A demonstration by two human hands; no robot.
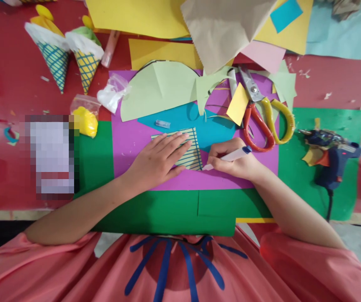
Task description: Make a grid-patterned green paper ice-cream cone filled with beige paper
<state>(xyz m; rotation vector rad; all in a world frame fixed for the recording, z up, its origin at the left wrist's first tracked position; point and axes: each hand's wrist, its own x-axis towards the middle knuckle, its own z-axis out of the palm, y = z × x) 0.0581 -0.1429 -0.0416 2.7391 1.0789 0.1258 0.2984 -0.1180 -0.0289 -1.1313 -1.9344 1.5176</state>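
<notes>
My left hand lies flat with fingers stretched out, pressing down a small pale yellow paper ruled with dark blue lines. The paper rests on a purple sheet. My right hand is closed around a white marker with a blue end, its tip touching the lower right corner of the lined paper. A clear marker cap lies on a blue paper shape just above.
Scissors with red and yellow handles lie right of my hands. A blue glue gun sits on green paper at the right. Two paper cones, a yellow lump in a bag and coloured paper sheets lie behind.
</notes>
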